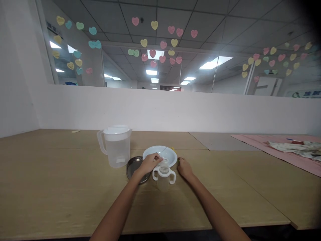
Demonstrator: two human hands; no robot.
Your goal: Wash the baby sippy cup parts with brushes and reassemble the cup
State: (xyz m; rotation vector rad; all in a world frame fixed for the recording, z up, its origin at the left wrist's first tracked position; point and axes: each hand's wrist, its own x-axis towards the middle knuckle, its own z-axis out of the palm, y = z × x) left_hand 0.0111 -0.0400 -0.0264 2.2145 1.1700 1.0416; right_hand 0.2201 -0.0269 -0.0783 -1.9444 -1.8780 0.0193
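A clear baby bottle [164, 180] with a white two-handled collar [173, 177] stands upright on the table, its mouth uncovered. Just behind that mouth, my left hand [150, 163] is closed in a pinch at a small white ring-shaped piece [165, 160], over the near side of a white bowl [156, 149]. To the right of the bowl, my right hand [185, 168] rests low by the table with its fingers curled. A tiny yellow-green bit shows at its fingertips, too small to name. Under my left wrist lies a round metal dish [133, 164], partly covered.
A translucent pitcher [117, 150] with a lid and liquid inside stands left of the dish. Something yellow [173, 148] peeks from behind the bowl. Far right, a pink cloth [253, 147] carries crumpled fabric [293, 146]. A white wall [150, 110] with windows borders the table's back.
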